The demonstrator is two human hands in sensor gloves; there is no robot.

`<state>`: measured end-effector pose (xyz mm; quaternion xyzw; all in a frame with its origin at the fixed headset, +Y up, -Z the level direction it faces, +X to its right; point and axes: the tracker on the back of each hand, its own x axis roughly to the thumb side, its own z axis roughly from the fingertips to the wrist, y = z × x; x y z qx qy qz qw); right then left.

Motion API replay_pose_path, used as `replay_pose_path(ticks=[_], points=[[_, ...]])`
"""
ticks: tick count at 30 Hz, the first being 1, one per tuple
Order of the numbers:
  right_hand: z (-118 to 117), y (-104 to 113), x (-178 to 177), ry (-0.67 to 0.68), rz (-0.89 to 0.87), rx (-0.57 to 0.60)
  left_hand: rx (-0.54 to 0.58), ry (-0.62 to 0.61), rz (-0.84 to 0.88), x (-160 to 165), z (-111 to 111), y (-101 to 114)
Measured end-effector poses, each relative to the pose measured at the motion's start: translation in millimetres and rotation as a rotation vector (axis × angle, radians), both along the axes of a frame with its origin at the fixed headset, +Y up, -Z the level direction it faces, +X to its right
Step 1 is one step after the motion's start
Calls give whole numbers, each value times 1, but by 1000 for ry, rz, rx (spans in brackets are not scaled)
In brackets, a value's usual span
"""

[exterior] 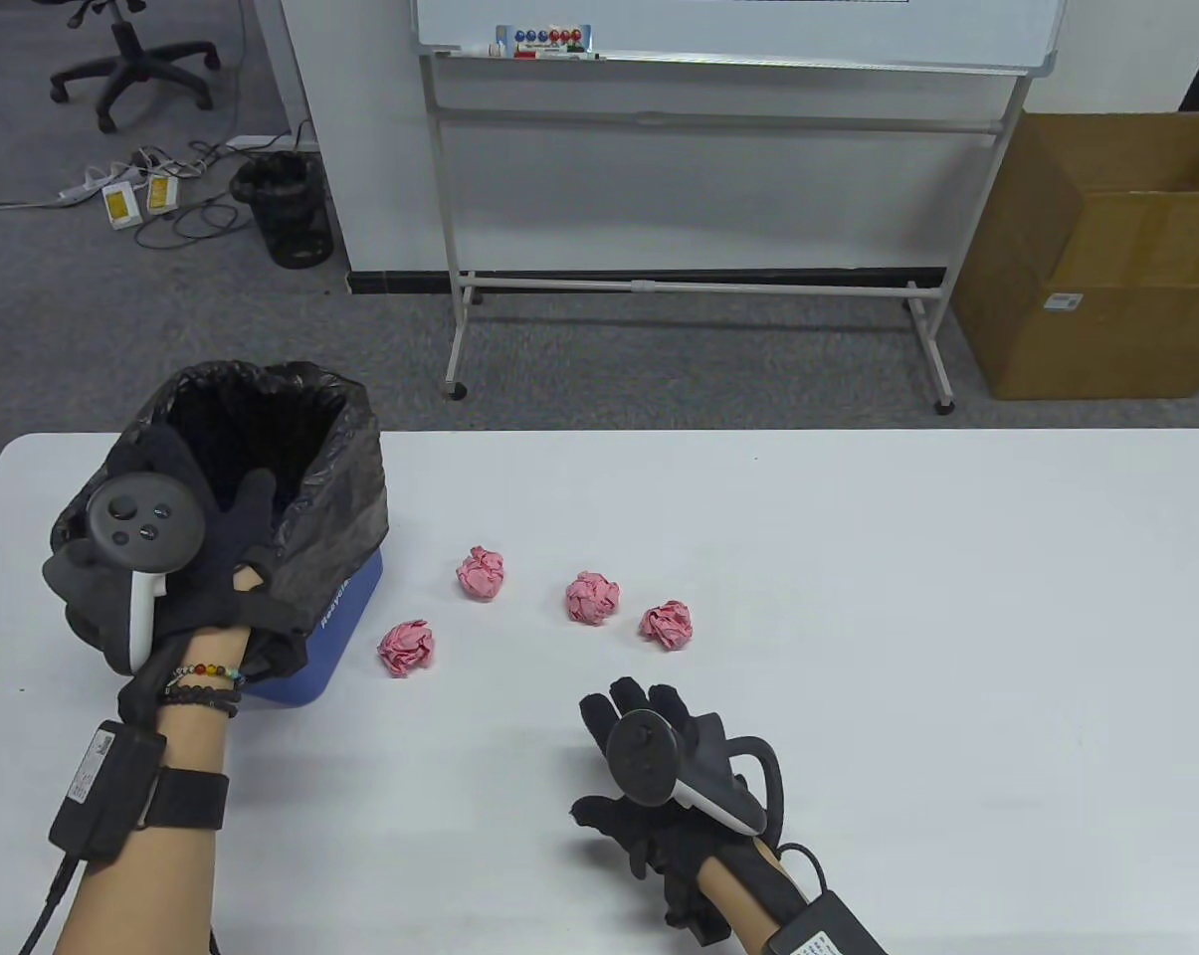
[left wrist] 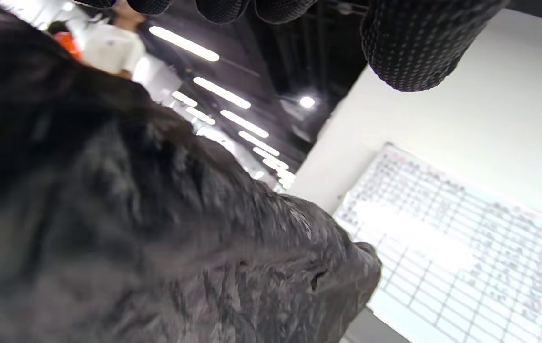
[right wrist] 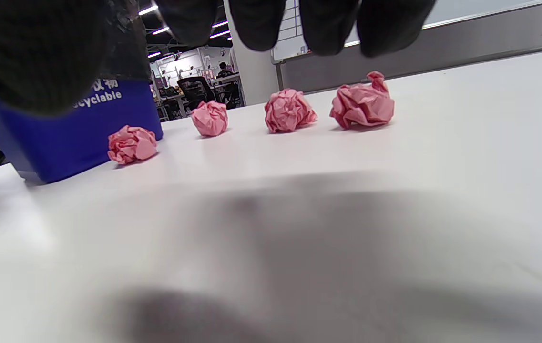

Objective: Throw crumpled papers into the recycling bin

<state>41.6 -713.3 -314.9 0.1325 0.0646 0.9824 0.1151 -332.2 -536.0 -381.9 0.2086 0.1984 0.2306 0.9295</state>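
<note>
A blue recycling bin [exterior: 345, 617] lined with a black bag [exterior: 335, 477] stands at the table's left. My left hand [exterior: 161, 537] grips its near rim, thumb [exterior: 257, 494] over the opening; the left wrist view shows the bag [left wrist: 156, 238] close under my fingertips [left wrist: 404, 47]. Several pink crumpled papers lie in a row right of the bin: the nearest to the bin [exterior: 406, 648], one behind it [exterior: 483, 573], another further right [exterior: 593, 598], and the rightmost [exterior: 667, 624]. My right hand [exterior: 639, 721] hovers open and empty just short of the rightmost paper [right wrist: 362, 104], fingertips [right wrist: 328, 24] pointing at the row.
The white table [exterior: 858, 557] stretches bare to the right. Beyond its far edge stand a whiteboard stand [exterior: 699, 284], a cardboard box [exterior: 1106, 288], a black mesh wastebasket [exterior: 286, 209] and loose cables [exterior: 141, 194] on the floor.
</note>
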Motion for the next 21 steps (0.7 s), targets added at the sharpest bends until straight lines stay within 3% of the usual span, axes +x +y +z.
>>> replay_pose_path(ticks=[10, 17, 21], points=[[0, -1, 2, -21, 1, 13, 45, -216, -62, 50, 16, -2], [0, 0, 3, -33, 10, 20, 14, -427, -110, 92, 25, -27], [-1, 0, 4, -41, 3, 28, -81, -574, -126, 116, 30, -49]])
